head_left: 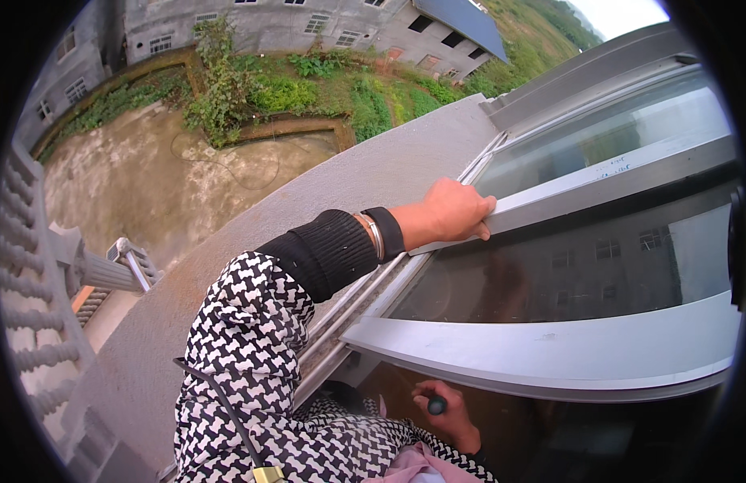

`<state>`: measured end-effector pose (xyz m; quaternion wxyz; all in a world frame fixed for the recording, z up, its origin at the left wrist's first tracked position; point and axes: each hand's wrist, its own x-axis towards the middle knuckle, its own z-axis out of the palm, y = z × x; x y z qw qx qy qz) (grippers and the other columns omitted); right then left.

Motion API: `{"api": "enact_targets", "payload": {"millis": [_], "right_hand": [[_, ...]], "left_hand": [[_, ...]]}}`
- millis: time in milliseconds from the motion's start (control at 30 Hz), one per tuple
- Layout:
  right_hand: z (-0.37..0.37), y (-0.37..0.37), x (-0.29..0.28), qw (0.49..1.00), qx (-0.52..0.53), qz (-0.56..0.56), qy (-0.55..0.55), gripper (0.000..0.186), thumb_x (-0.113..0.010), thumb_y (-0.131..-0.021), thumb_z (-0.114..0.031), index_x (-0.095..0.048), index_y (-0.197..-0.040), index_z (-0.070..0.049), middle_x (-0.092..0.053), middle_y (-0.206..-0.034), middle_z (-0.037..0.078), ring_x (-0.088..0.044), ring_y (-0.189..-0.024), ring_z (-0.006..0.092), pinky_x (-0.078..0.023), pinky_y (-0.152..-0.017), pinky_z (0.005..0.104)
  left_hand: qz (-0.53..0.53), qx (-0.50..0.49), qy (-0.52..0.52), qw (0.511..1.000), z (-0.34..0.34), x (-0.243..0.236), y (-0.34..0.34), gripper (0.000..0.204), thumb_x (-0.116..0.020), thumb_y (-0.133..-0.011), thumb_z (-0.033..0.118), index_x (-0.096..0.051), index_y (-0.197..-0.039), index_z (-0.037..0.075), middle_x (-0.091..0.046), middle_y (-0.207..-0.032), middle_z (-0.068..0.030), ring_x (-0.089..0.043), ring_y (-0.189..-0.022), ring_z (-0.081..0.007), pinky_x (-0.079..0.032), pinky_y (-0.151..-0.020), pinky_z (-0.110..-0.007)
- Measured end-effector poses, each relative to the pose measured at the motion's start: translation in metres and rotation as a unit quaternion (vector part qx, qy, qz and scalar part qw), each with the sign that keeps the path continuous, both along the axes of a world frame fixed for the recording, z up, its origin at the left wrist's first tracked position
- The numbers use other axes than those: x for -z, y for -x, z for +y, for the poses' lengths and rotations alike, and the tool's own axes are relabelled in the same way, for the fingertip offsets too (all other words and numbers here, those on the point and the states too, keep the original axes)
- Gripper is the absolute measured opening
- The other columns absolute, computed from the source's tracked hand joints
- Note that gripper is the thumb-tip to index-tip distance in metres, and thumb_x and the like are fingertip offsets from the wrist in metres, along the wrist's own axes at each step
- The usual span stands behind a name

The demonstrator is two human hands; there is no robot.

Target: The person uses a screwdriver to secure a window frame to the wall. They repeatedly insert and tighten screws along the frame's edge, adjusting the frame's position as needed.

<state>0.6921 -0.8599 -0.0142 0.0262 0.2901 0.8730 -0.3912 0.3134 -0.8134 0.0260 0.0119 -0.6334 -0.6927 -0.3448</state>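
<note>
My left hand (457,211) grips the silver aluminium edge of a sliding window sash (566,189), fingers curled around it. Below that sash is a dark reflective glass pane (550,266) above a pale lower frame member (542,342). At the lower middle, my right hand (452,414) is closed on a dark round-ended handle (436,404); the rest of that object is hidden. The window track (328,346) runs diagonally beneath my left arm. My left sleeve has a black cuff and a black-and-white pattern, with a cable lying across it.
A concrete ledge (204,274) borders the window on the left, with a drop beyond it to a paved yard (131,185). A balustrade (30,314) stands at far left. Plants (284,92) and grey buildings (179,28) are in the distance below and beyond.
</note>
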Motion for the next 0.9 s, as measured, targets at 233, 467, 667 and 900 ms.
{"api": "enact_targets", "payload": {"millis": [233,467,667,900], "right_hand": [[-0.003,-0.030,0.006,0.990,-0.072,0.031,-0.117,0.023,-0.077,-0.089,-0.009,-0.070,-0.110,-0.001,-0.077,-0.098,0.010,-0.074,-0.090,0.0187,-0.059,-0.080,0.0318],[-0.018,-0.059,0.018,0.987,-0.019,-0.038,-0.156,0.023,-0.076,-0.090,-0.010,-0.072,-0.110,0.000,-0.076,-0.096,0.012,-0.073,-0.090,0.0210,-0.058,-0.080,0.0353],[-0.036,-0.073,0.025,0.991,0.064,-0.033,-0.116,0.023,-0.076,-0.090,-0.010,-0.072,-0.110,0.001,-0.076,-0.096,0.012,-0.073,-0.090,0.0216,-0.058,-0.080,0.0358],[-0.043,-0.079,0.027,0.988,0.102,-0.036,-0.106,0.024,-0.076,-0.089,-0.008,-0.072,-0.110,0.002,-0.076,-0.095,0.013,-0.073,-0.089,0.0218,-0.058,-0.080,0.0353]], "left_hand": [[-0.012,-0.030,-0.025,0.999,0.037,0.008,-0.003,0.044,-0.069,-0.089,0.055,-0.062,-0.099,0.013,-0.070,-0.076,-0.0136,-0.071,-0.080,-0.0384,-0.053,-0.063,-0.051],[-0.014,-0.042,-0.041,0.998,0.070,0.016,-0.001,0.038,-0.070,-0.090,0.049,-0.063,-0.098,0.012,-0.071,-0.077,-0.0143,-0.071,-0.080,-0.0388,-0.053,-0.064,-0.051],[-0.012,-0.053,-0.055,0.997,0.087,0.022,-0.003,0.037,-0.070,-0.090,0.047,-0.065,-0.093,0.011,-0.072,-0.077,-0.0144,-0.071,-0.079,-0.0383,-0.053,-0.064,-0.051],[-0.013,-0.065,-0.061,0.996,0.120,0.033,-0.002,0.034,-0.073,-0.089,0.044,-0.070,-0.089,0.010,-0.072,-0.078,-0.0150,-0.071,-0.079,-0.0375,-0.054,-0.064,-0.049]]}}
